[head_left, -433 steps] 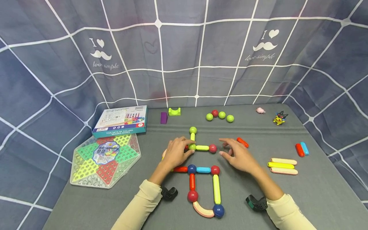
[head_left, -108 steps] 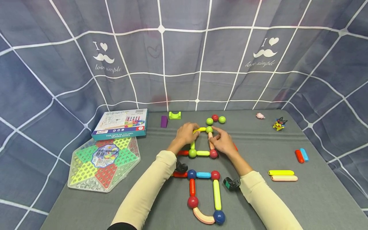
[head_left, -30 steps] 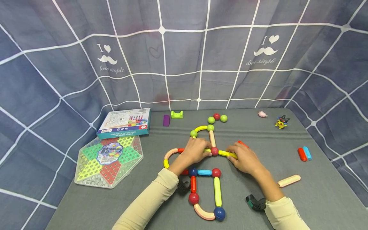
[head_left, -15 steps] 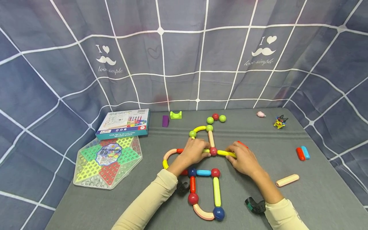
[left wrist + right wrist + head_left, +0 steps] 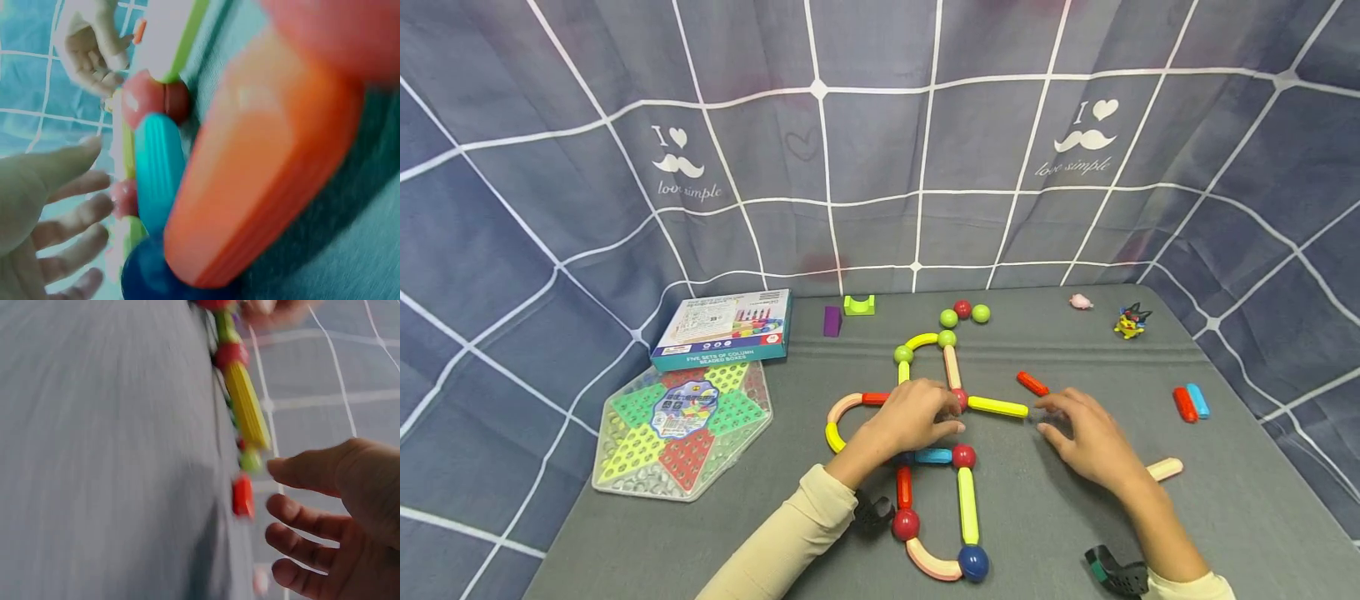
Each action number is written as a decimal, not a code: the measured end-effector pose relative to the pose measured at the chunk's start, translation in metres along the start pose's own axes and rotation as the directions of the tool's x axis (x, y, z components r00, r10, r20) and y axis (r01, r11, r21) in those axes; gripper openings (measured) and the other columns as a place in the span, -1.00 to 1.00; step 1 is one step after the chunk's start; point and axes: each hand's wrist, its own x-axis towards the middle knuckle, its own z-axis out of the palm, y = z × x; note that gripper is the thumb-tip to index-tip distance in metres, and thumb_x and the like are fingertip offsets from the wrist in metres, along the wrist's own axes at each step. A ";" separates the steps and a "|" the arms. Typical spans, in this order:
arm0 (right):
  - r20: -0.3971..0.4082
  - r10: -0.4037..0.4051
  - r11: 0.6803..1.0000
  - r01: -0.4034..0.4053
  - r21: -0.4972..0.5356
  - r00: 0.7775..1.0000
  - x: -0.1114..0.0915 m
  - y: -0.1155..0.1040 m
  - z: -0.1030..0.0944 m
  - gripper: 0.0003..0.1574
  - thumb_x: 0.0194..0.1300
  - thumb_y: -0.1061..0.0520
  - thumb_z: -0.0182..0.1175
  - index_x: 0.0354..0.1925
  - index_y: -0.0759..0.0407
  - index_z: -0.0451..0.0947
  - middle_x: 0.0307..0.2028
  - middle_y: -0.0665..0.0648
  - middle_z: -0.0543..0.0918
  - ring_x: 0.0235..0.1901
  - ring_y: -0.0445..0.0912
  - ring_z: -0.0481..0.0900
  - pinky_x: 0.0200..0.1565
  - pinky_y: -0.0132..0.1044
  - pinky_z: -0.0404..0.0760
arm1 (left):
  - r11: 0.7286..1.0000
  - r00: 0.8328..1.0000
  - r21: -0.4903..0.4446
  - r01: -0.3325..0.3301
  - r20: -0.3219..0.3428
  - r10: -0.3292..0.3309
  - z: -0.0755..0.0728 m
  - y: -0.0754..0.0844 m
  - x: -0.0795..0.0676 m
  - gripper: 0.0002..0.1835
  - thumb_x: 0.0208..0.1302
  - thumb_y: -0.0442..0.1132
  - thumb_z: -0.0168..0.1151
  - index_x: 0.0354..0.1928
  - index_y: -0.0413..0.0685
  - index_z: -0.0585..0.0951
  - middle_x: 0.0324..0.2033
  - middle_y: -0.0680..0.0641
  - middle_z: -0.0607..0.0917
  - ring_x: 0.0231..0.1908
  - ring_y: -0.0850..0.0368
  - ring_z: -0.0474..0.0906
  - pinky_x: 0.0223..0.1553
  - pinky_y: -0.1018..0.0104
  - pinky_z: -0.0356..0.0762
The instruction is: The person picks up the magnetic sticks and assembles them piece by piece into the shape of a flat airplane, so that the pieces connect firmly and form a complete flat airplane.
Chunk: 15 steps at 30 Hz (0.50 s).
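On the grey table, a framework of magnetic rods and balls lies flat. A yellow straight rod [image 5: 997, 407] sticks out to the right from a red ball [image 5: 959, 400] at its middle. My left hand [image 5: 917, 417] hovers over the framework beside that ball, its fingers loosely bent and holding nothing; it hides part of the rods beneath. My right hand [image 5: 1093, 437] is just past the yellow rod's free end, apart from it, with thumb and fingers [image 5: 300, 540] spread. Above, a curved yellow rod [image 5: 921, 340] joins two green balls. A blue rod [image 5: 159, 169] shows in the left wrist view.
A loose red rod [image 5: 1032, 383] lies beyond the right hand, a pale rod [image 5: 1165, 469] partly behind that forearm. Red and blue rods [image 5: 1197, 402] sit far right. Several loose balls [image 5: 962, 309] and two figurines [image 5: 1131, 321] stand at the back; a box [image 5: 722, 329] and game board [image 5: 685, 429] left.
My right hand has let go of the yellow rod and moved right. The left hand has loosened beside the red ball. Over the longer span, upper rods and the yellow rod were joined on.
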 end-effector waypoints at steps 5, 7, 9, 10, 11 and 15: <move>-0.003 0.071 0.997 -0.071 -0.010 0.997 -0.038 0.032 -0.034 -0.56 -0.10 0.36 0.37 -0.18 0.05 0.65 -0.23 0.02 0.60 -0.31 -0.06 0.44 -0.35 -0.16 0.34 | 0.996 0.994 -0.082 -0.030 0.105 0.039 0.003 0.007 -0.005 -0.74 0.18 0.12 0.29 -0.26 0.14 0.69 -0.49 0.27 0.59 -0.41 0.40 0.45 -0.40 0.53 0.35; -0.008 0.091 0.996 -0.091 -0.002 0.996 -0.052 0.045 -0.045 -0.53 -0.20 0.41 0.35 -0.24 0.07 0.66 -0.25 0.06 0.61 -0.31 -0.04 0.44 -0.32 -0.14 0.29 | 0.992 0.990 -0.118 -0.040 0.128 0.055 0.006 0.007 -0.007 -0.76 0.19 0.11 0.29 -0.29 0.14 0.69 -0.52 0.28 0.57 -0.44 0.41 0.45 -0.41 0.54 0.34; -0.021 0.103 0.995 -0.103 -0.005 0.994 -0.065 0.057 -0.052 -0.51 -0.29 0.43 0.37 -0.29 0.07 0.66 -0.26 0.08 0.62 -0.30 -0.07 0.44 -0.29 -0.19 0.27 | 0.988 0.988 -0.148 -0.044 0.142 0.065 0.009 0.007 -0.008 -0.78 0.20 0.09 0.28 -0.32 0.15 0.68 -0.55 0.28 0.55 -0.47 0.42 0.42 -0.43 0.56 0.33; -0.034 0.099 0.995 -0.099 -0.008 0.994 -0.071 0.063 -0.054 -0.50 -0.33 0.45 0.38 -0.31 0.07 0.66 -0.28 0.09 0.62 -0.32 -0.08 0.44 -0.30 -0.21 0.25 | 0.986 0.987 -0.162 -0.040 0.147 0.064 0.011 0.007 -0.009 -0.78 0.20 0.09 0.28 -0.33 0.15 0.68 -0.56 0.29 0.54 -0.49 0.43 0.41 -0.45 0.56 0.33; -0.038 0.096 0.995 -0.096 -0.012 0.995 -0.075 0.068 -0.056 -0.49 -0.36 0.45 0.39 -0.33 0.07 0.67 -0.28 0.10 0.62 -0.32 -0.09 0.44 -0.29 -0.22 0.23 | 0.984 0.986 -0.175 -0.034 0.153 0.062 0.011 0.007 -0.010 -0.79 0.20 0.09 0.28 -0.34 0.15 0.67 -0.57 0.29 0.53 -0.50 0.44 0.40 -0.47 0.56 0.32; -0.040 0.106 0.993 -0.108 -0.048 0.994 -0.085 0.077 -0.054 -0.52 -0.37 0.43 0.44 -0.37 0.05 0.67 -0.32 0.10 0.61 -0.31 -0.04 0.46 -0.30 -0.22 0.21 | 0.983 0.987 -0.186 -0.006 0.156 0.036 0.014 0.007 -0.011 -0.78 0.19 0.11 0.28 -0.37 0.17 0.66 -0.58 0.30 0.52 -0.52 0.45 0.38 -0.48 0.54 0.31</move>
